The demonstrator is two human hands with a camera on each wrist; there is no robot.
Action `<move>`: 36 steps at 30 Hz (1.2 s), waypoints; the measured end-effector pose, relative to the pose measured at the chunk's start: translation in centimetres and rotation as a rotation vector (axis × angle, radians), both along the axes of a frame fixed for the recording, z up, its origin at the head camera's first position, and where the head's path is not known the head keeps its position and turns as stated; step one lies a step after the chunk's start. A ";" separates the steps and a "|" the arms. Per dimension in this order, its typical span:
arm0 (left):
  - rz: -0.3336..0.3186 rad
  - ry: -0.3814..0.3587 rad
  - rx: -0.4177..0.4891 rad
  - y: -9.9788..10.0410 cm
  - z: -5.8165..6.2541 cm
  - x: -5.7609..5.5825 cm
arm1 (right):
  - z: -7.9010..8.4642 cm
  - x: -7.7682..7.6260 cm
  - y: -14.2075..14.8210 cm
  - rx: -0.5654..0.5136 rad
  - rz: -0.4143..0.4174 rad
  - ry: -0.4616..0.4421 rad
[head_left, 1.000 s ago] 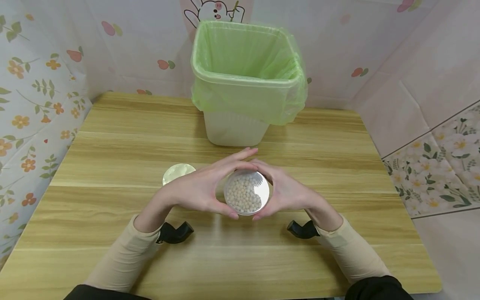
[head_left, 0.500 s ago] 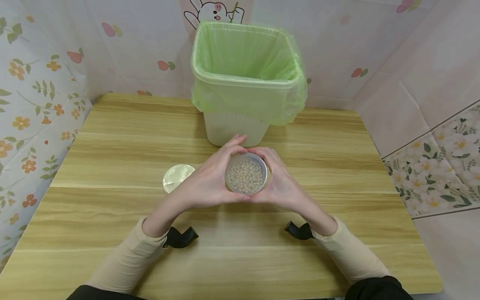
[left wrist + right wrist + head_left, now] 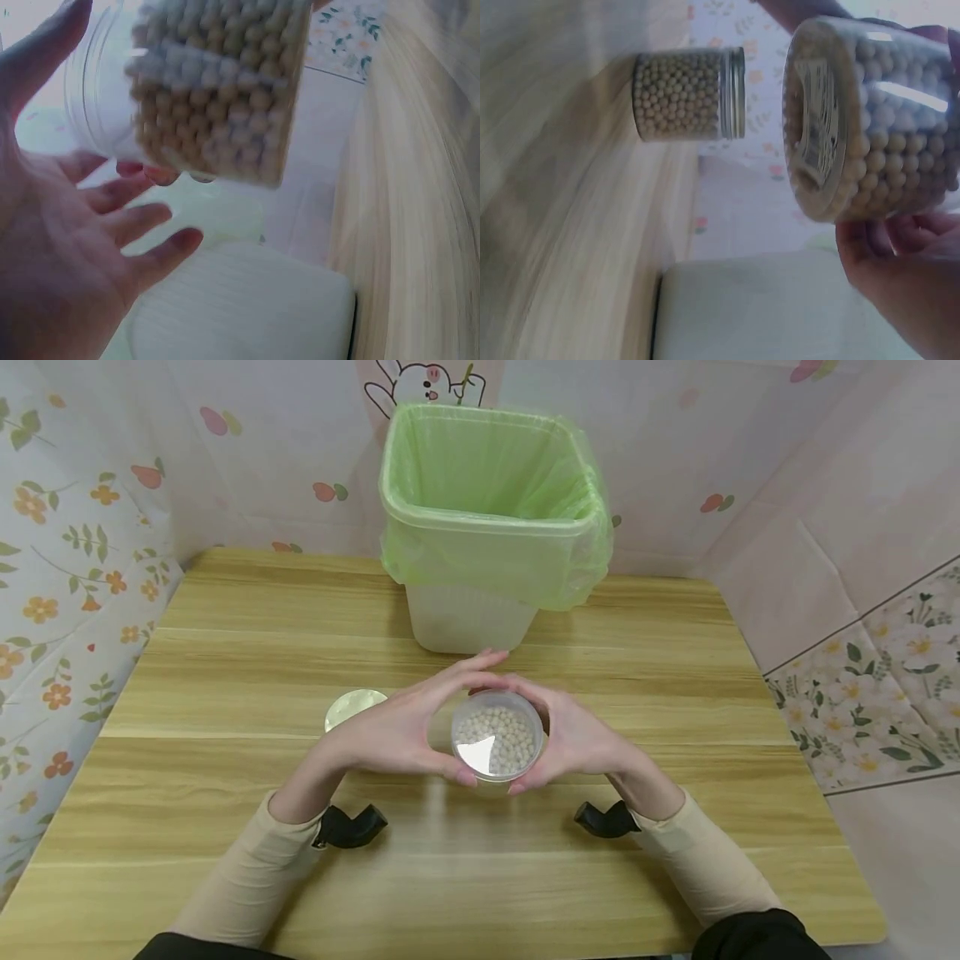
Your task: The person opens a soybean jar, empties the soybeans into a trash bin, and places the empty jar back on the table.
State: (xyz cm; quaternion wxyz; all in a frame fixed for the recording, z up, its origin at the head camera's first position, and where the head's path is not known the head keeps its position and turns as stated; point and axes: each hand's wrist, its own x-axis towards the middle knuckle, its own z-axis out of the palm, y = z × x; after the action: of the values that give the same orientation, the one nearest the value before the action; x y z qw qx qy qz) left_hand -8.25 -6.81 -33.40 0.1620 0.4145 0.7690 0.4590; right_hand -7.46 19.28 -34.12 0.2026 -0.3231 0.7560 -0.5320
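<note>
Both hands hold a clear jar (image 3: 497, 739) of small pale round balls, raised over the table. Glare lies on its see-through top, and a printed label (image 3: 821, 124) shows on its base in the right wrist view. My left hand (image 3: 393, 735) curves round the left side, thumb tip at the near rim; its other fingers (image 3: 139, 225) are spread below the jar in the left wrist view. On the opposite side my right hand (image 3: 577, 739) grips the jar between thumb and fingers. Partly behind the left wrist stands a second filled jar (image 3: 676, 94) with a gold lid (image 3: 352, 704).
A whitish bin (image 3: 472, 618) lined with a green bag (image 3: 495, 547) stands at the back of the wooden table (image 3: 480, 885), just beyond the hands. Printed cloth (image 3: 262, 452) hangs behind and at the sides. Black wrist mounts (image 3: 351, 827) jut inward from both sleeves.
Half a second ago the hands and jar were farther toward the bin and closed more tightly together; now they are back nearer the body. The jar's tilt and the glare on its top have shifted.
</note>
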 end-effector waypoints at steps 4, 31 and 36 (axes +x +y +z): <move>-0.082 0.007 0.026 -0.1 0.0 0.0 | 0.0 0.1 0.1 0.006 0.076 -0.036; 0.462 0.088 0.031 2.6 -0.7 1.1 | -1.9 0.8 -2.2 0.139 -0.526 0.375; 0.503 0.149 0.103 2.3 -0.5 1.0 | -0.6 0.2 -1.1 0.160 -0.523 0.231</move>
State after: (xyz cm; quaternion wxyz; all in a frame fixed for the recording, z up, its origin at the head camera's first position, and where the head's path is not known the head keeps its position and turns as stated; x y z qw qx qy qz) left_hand -7.22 -4.48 -33.92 -0.0356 0.2509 0.8331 0.4916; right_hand -7.26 18.20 -34.70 -0.0038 -0.1588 0.8711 -0.4648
